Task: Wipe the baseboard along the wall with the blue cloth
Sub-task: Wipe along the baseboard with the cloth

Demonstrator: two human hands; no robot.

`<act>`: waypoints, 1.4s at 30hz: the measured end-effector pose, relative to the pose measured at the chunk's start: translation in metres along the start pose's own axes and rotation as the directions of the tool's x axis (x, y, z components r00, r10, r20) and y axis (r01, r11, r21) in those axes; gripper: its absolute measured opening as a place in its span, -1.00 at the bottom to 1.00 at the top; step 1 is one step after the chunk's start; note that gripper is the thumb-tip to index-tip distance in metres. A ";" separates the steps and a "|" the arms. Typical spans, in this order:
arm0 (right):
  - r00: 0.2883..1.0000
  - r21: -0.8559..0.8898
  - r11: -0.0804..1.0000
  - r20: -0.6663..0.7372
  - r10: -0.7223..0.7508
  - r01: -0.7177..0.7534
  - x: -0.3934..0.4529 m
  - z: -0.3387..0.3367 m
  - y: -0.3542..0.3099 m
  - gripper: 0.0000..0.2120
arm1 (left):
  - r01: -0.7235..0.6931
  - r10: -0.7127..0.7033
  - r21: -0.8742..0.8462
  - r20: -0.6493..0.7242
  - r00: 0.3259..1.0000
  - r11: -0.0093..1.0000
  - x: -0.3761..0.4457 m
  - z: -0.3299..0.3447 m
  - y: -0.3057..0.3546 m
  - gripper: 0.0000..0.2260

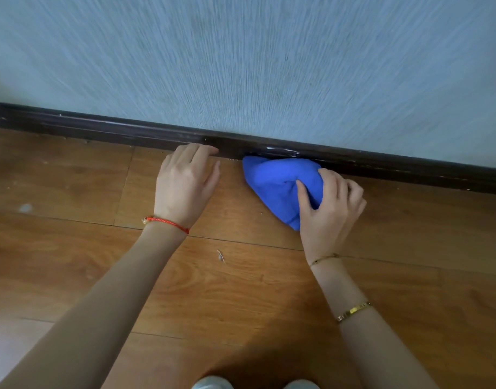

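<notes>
- Where wall (269, 66) meets floor (241, 290), the baseboard (114, 130) runs as a dark brown, near-black strip, sloping down from left to right in the head view.
- Baseboard finish: worn, small pale chips and specks along its length, one whitish scuffed patch just above the cloth.
- Cloth (274, 183): bright blue, soft fuzzy weave, bunched into a lump with creases. Upper edge pressed against the baseboard face, lower corner trailing on the floor.
- Right hand (329, 209): fingers curled over the cloth's right side, thumb dug into a fold, so a firm grip on it.
- Left hand (185, 186): holds nothing, palm down on the floor just left of the cloth, fingers loosely bent, tips touching the baseboard's bottom edge.
- Hands near each other, not touching.
- Left wrist has a red string (168, 223); right forearm has two gold bracelets (353, 311).
- Floor: orange-brown wood planks, small crumbs of debris along the baseboard, a pale scrap (220, 255) between the forearms.
- Wall: pale blue-grey, fine streaked texture, blurred.
</notes>
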State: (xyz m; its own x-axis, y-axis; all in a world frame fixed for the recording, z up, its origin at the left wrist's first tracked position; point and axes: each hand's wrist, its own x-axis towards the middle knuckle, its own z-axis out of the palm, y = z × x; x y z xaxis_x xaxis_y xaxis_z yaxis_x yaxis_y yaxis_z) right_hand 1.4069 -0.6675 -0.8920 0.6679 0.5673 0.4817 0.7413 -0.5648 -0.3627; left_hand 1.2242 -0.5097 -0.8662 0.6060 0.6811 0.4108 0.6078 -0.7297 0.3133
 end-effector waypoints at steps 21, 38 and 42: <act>0.986 0.387 0.908 0.104 0.133 -0.163 -0.010 0.005 -0.019 -0.60 | 0.038 -0.037 -0.021 0.037 0.999 0.999 -0.004 0.006 0.005 -0.79; 0.982 0.407 0.894 0.061 0.178 -0.187 0.006 0.023 -0.049 -0.58 | 0.146 -0.145 0.040 -0.021 0.989 0.988 0.003 0.019 -0.018 -0.81; 0.970 0.477 0.847 0.057 0.237 -0.235 0.005 0.026 -0.054 -0.61 | 0.276 -0.274 0.011 -0.087 0.958 0.961 0.010 0.023 -0.019 -0.76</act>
State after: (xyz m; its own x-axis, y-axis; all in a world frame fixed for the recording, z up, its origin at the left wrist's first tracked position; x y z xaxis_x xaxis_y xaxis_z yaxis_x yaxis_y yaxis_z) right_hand 1.3718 -0.6186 -0.8913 0.8270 0.4510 0.3358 0.5026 -0.3252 -0.8010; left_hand 1.2304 -0.4877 -0.8876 0.3694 0.8468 0.3826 0.7569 -0.5131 0.4048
